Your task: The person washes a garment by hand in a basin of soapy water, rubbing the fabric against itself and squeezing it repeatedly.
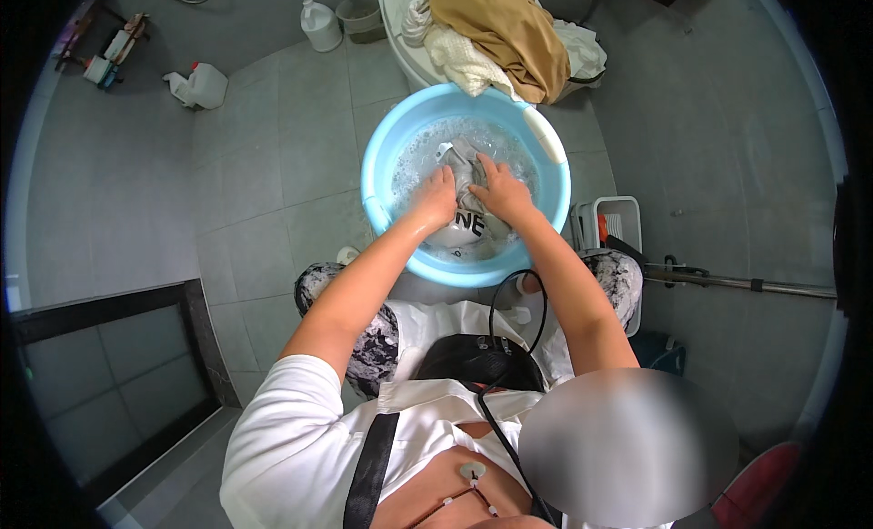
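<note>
A wet grey garment with dark printing lies partly sunk in sudsy water inside a light blue basin. My left hand is closed on the garment's left side, its fingers bunched together at the cloth. On the other side, my right hand grips the cloth between thumb and fingers. Both hands are over the middle of the basin, close together. Suds and folds hide parts of the fingertips. A cream-coloured oblong thing rests at the basin's far right rim.
Beyond the basin, a brown cloth and a cream knit lie heaped on a white fixture. A white pump bottle and a white jug stand far left. A white-rimmed bin and a metal pole are at right.
</note>
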Tool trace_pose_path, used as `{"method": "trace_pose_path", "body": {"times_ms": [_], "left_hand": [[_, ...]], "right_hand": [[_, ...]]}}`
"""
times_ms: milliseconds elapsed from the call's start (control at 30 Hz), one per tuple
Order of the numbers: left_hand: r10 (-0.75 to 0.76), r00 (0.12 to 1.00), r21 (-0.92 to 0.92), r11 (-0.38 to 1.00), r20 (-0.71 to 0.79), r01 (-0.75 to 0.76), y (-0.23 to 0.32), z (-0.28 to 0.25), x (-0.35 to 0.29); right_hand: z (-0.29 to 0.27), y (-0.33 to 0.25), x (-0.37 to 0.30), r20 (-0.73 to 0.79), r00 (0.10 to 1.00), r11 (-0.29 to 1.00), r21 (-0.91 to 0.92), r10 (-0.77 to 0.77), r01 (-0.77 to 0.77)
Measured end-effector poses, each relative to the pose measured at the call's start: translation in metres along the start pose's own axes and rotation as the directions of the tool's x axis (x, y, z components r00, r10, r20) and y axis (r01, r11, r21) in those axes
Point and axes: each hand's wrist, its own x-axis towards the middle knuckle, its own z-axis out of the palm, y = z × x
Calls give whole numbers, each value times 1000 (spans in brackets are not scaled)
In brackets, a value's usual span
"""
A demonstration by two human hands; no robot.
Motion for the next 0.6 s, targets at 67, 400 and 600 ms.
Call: {"method": "trace_pose_path", "body": {"times_ms": [67,400,600], "left_hand": [[-22,998,108,994,59,15,-5,2,2],[42,975,-238,967,-216,-94,-16,18,30],[-206,942,-864,-484,265,137,-7,-17,40]], "right_hand": [[11,-4,2,60,997,993,-105,55,-49],[42,11,39,154,971,946,-296,184,-133],[-17,-25,-3,-378,922,774,557,-87,302]]}}
